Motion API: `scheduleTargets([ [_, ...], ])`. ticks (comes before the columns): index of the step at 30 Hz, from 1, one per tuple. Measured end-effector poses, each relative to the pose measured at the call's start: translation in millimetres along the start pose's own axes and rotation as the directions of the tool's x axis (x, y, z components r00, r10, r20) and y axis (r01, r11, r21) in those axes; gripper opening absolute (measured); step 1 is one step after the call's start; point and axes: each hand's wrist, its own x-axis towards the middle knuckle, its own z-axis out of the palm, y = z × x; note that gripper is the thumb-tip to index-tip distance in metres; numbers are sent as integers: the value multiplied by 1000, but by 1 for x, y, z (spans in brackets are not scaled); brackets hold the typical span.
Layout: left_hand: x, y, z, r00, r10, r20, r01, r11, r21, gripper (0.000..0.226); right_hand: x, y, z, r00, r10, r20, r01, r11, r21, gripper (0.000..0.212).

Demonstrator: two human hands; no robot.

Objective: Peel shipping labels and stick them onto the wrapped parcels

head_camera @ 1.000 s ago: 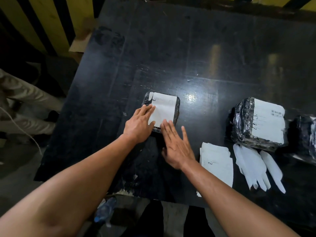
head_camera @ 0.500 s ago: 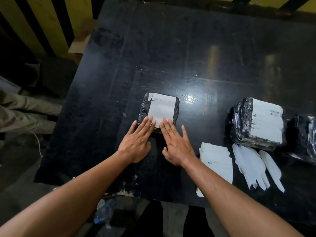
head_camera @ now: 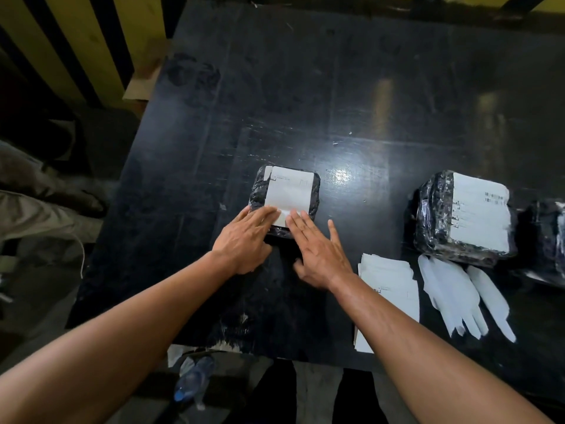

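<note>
Small parcel [head_camera: 286, 198] mid-table [head_camera: 305, 87], label [head_camera: 290, 191] on top. Left hand [head_camera: 244, 240] and right hand [head_camera: 318, 255] side by side at its near edge, fingers on it. Right: label stack [head_camera: 389, 289], peeled strips [head_camera: 458, 298], labelled bigger parcel [head_camera: 461, 215] behind them.

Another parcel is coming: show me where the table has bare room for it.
Free: the far half of the table, beyond the small parcel; also the strip between it and the big parcel. Crowded: the near right, with the label stack and peeled backings, and where both hands press.
</note>
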Motion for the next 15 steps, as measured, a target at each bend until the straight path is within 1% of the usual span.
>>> scheduleTargets([
  [2, 0, -4, -6, 1000, -7, -29, 7, 1000, 4, 73, 1, 1, -2, 1000, 1, 14, -2, 1000, 11, 98],
  [4, 4, -4, -12, 995, -45, -89, 45, 999, -6, 57, 3, 1, -3, 1000, 5, 23, -5, 1000, 19, 98],
  [5, 7, -3, -15, 993, -57, -104, 57, 998, -10, 52, 3, 1, -3, 1000, 8, 24, -9, 1000, 27, 98],
  [6, 10, 0, -17, 994, -47, -101, 46, 999, -19, 55, 4, 1, -4, 1000, 11, 27, -12, 999, 32, 99],
  [8, 21, 9, -20, 998, 35, -59, -38, 998, -40, 70, 5, 0, -5, 999, 10, 37, -12, 1000, 29, 99],
  [10, 34, 18, -18, 996, 90, 0, -89, 994, -60, 75, 6, 1, -7, 999, 7, 43, -8, 1000, 24, 102],
  [12, 42, 15, -14, 996, 53, 67, -51, 998, -31, 73, 5, 2, -8, 999, 4, 41, -5, 1000, 28, 104],
  [15, 41, -1, -12, 997, -11, 75, 7, 999, 52, 74, 4, 2, -7, 1000, 0, 31, -1, 999, 33, 101],
])
